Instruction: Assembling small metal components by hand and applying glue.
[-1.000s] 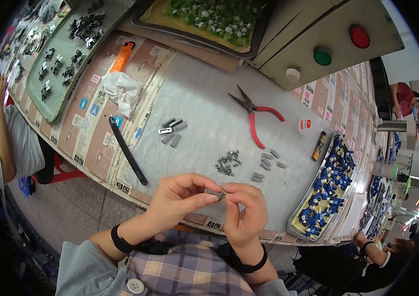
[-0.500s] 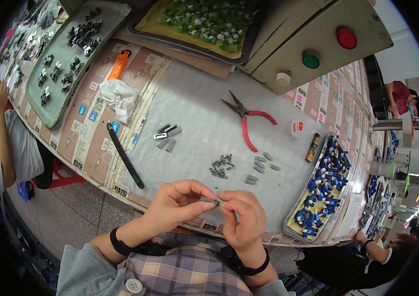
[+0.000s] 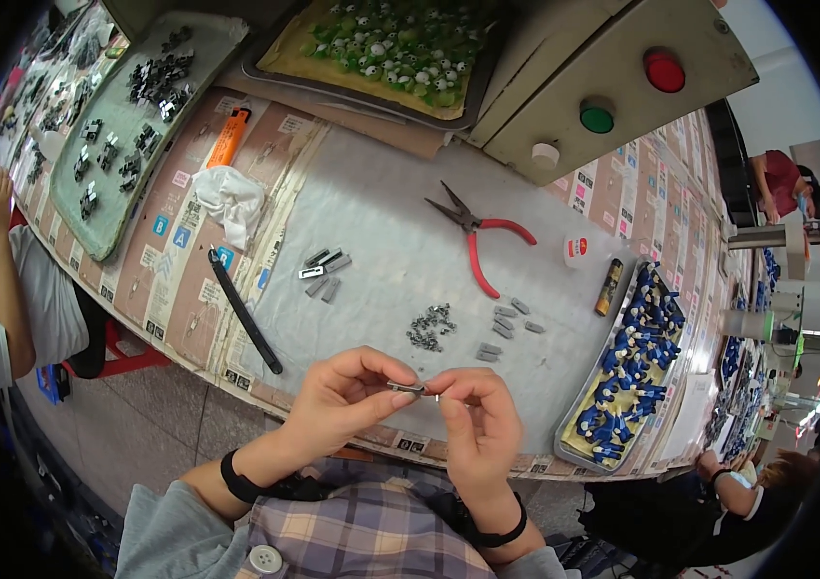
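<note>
Left hand (image 3: 347,391) pinches a grey part (image 3: 406,388) near the table edge (image 3: 414,446), sheet (image 3: 381,222) stretching beyond, right hand's (image 3: 479,417) hold unclear.

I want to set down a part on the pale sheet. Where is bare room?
The widest patch lies between the small grey metal bars at left and the red-handled pliers. Another lies between the short grey blocks below the pliers and the silvery tray of blue pieces. It is crowded where those blocks lie beside the pile of tiny silvery bits.
</note>
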Demonstrator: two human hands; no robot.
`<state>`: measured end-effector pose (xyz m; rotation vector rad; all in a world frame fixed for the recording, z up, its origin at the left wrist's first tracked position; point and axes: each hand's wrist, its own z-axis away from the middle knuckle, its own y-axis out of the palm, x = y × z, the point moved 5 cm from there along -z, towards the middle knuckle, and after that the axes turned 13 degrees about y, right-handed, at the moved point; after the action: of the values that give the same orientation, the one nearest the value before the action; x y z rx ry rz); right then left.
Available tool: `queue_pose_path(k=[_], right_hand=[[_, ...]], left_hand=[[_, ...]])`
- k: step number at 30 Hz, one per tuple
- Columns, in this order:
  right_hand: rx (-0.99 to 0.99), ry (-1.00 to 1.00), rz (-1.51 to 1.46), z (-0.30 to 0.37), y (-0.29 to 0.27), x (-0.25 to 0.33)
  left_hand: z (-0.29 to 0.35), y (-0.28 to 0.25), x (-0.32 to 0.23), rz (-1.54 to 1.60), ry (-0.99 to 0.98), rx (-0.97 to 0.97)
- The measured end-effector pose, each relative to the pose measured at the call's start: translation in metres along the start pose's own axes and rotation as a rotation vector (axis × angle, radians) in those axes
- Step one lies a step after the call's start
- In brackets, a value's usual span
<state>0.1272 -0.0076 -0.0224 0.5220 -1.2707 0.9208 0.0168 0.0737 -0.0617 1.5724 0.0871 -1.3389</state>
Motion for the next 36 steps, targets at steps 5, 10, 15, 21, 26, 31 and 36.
queue_pose_path(k=[5, 10, 15, 21, 26, 31, 36], right_hand=[[0.036, 0.168, -0.247, -0.001, 0.008, -0.004], [0.008, 0.158, -0.16, 0.002, 0.009, -0.004], [-0.016, 0.122, -0.13, 0.002, 0.013, -0.003], [-0.043, 0.102, -0.089, 0.003, 0.011, -0.002], [-0.037, 0.102, -0.089, 0.003, 0.012, -0.004], [-0.042, 0.095, -0.107, 0.003, 0.012, -0.002], [-0.033, 0.113, -0.116, 0.003, 0.013, -0.003]], left_hand=[[0.002, -0.002, -0.003, -0.139, 0.197, 0.055], [0.004, 0.002, -0.006, -0.201, 0.317, 0.06], [0.006, -0.001, -0.007, -0.248, 0.388, 0.015], [0.007, 0.006, -0.012, -0.446, 0.513, 0.061], [0.008, 0.006, -0.014, -0.594, 0.592, 0.067], [0.007, 0.011, -0.022, -0.767, 0.73, 0.131], [0.009, 0.016, -0.026, -0.861, 0.86, 0.192]])
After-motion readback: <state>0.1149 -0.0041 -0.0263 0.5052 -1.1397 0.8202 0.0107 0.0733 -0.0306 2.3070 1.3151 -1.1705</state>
